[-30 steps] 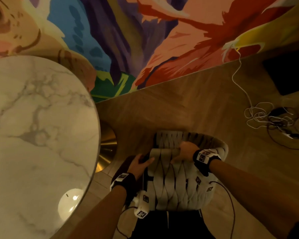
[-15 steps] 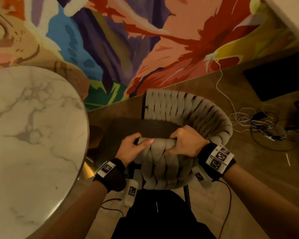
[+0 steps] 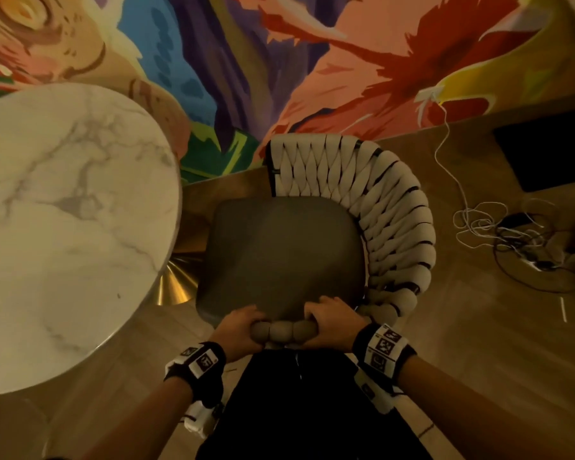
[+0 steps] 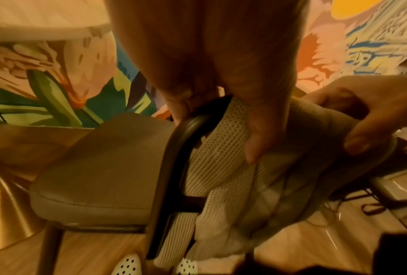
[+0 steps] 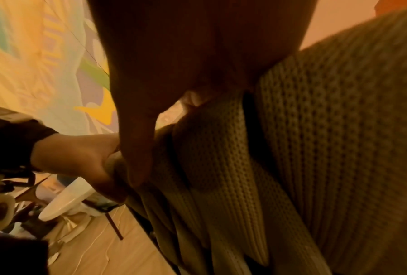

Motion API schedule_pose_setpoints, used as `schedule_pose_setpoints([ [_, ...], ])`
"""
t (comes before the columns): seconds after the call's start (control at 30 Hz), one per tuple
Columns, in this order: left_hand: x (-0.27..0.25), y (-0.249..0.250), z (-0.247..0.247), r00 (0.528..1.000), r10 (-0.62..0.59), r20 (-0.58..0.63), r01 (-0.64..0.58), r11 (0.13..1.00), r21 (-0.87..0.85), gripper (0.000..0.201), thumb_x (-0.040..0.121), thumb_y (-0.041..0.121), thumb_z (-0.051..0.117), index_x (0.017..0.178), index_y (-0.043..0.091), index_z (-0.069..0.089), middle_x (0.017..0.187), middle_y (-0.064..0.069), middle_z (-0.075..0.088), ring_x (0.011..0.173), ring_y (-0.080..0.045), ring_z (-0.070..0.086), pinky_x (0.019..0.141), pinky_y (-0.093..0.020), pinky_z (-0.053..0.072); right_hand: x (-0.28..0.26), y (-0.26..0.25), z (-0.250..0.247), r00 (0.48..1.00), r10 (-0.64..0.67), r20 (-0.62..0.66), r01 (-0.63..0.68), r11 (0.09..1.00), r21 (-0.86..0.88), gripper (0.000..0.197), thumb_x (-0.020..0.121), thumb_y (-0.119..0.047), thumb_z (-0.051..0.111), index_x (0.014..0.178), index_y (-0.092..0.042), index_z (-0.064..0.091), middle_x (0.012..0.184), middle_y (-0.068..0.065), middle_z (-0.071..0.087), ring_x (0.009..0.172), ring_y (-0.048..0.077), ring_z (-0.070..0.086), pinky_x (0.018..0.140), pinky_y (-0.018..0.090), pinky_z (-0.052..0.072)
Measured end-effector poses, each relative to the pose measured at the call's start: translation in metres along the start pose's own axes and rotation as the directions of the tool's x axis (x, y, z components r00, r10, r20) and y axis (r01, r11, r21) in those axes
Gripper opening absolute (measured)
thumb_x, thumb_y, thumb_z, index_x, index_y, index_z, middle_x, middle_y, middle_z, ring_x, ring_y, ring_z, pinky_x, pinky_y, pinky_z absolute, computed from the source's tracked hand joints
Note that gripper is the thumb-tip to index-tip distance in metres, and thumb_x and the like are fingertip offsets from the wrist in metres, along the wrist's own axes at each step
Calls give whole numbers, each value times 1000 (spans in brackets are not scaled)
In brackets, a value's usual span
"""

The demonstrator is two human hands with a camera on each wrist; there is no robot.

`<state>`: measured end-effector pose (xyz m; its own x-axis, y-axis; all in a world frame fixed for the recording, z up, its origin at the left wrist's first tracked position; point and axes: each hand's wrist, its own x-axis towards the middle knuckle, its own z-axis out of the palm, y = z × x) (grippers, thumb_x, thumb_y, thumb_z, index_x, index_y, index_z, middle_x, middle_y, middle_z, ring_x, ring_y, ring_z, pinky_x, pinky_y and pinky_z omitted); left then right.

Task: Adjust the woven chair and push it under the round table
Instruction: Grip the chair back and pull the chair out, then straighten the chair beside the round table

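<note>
The woven chair (image 3: 375, 207) stands upright right of the round marble table (image 3: 63, 227), with a dark seat cushion (image 3: 279, 257) and a curved back of beige straps. My left hand (image 3: 238, 332) and right hand (image 3: 331, 323) both grip the top rail of the chair back close to my body, fingers curled over it toward the seat. In the left wrist view my left hand (image 4: 223, 104) wraps the strap-covered rail (image 4: 223, 158), thumb on the outside. My right hand (image 5: 164, 104) grips the woven chair's ribbed straps (image 5: 221, 158) in the right wrist view.
The table's gold cone base (image 3: 175, 283) sits just left of the seat. A painted mural wall (image 3: 312, 61) runs behind. White and black cables (image 3: 512, 240) lie tangled on the wooden floor at right, beside a dark mat (image 3: 551, 151).
The chair has come upright and turned; its seat now shows and the back curves round to the right. Both hands stayed on the top rail, now nearer my body.
</note>
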<state>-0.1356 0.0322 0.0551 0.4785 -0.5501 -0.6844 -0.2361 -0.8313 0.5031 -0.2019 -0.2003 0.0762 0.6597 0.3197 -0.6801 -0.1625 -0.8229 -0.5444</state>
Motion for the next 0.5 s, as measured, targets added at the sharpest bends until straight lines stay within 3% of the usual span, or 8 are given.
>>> schedule_pose_setpoints([
  [0.07, -10, -2, 18, 1000, -6, 5, 6, 1000, 12, 37, 63, 35, 71, 100, 30, 65, 90, 18, 49, 91, -9, 55, 81, -26, 44, -15, 3, 21, 1000, 12, -12, -11, 1000, 26, 40, 79, -51, 65, 103, -21, 56, 94, -1, 47, 86, 17, 42, 77, 33, 36],
  [0.13, -19, -4, 36, 1000, -8, 12, 8, 999, 40, 40, 63, 35, 69, 102, 29, 65, 96, 13, 53, 96, -13, 58, 82, -29, 46, -31, 10, 43, 997, 49, -67, -42, 993, 109, 32, 83, -41, 63, 107, -21, 60, 98, 1, 54, 92, 19, 50, 80, 31, 42],
  [0.2, -31, -7, 59, 999, -15, 43, 13, 998, 54, 46, 61, 34, 64, 105, 24, 64, 104, 5, 58, 100, -17, 58, 85, -31, 46, -51, 28, 65, 963, 163, -214, -107, 963, 248, 22, 84, -28, 61, 104, -18, 64, 103, 3, 62, 100, 21, 56, 82, 28, 44],
  [0.27, -41, -13, 85, 997, -21, 71, 14, 994, 105, 47, 57, 37, 58, 102, 23, 64, 106, 1, 62, 101, -22, 59, 84, -34, 46, -76, 52, 83, 835, 368, -408, -221, 905, 364, 19, 83, -22, 62, 100, -16, 66, 105, 2, 60, 102, 21, 55, 82, 29, 45],
  [0.33, -47, -24, 110, 996, -30, 80, 18, 990, 142, 46, 54, 40, 54, 97, 26, 64, 103, 1, 64, 98, -25, 62, 80, -35, 49, -100, 73, 102, 635, 572, -519, -318, 806, 499, 23, 83, -23, 66, 104, -14, 62, 109, 5, 54, 102, 24, 52, 80, 31, 42],
  [0.4, -48, -39, 130, 997, -13, 79, 0, 988, 156, 44, 55, 34, 58, 97, 24, 63, 103, -1, 63, 97, -27, 62, 78, -35, 50, -116, 88, 123, 472, 762, -444, -327, 619, 714, 41, 84, -30, 68, 117, -10, 54, 118, 13, 51, 101, 29, 54, 80, 35, 43],
  [0.43, -51, -41, 136, 997, -13, 76, 1, 987, 160, 43, 56, 31, 61, 97, 22, 62, 104, -3, 63, 97, -28, 61, 78, -35, 50, -118, 92, 134, 444, 836, -322, -331, 487, 808, 53, 84, -37, 68, 124, -8, 49, 124, 15, 49, 102, 31, 55, 81, 38, 45],
  [0.5, -59, -44, 147, 995, 1, 102, -14, 992, 127, 44, 60, 25, 67, 103, 16, 61, 108, -9, 63, 99, -32, 61, 80, -34, 48, -117, 96, 159, 475, 880, 14, -305, 150, 940, 66, 83, -45, 66, 133, -10, 42, 131, 14, 50, 103, 34, 58, 85, 46, 50],
])
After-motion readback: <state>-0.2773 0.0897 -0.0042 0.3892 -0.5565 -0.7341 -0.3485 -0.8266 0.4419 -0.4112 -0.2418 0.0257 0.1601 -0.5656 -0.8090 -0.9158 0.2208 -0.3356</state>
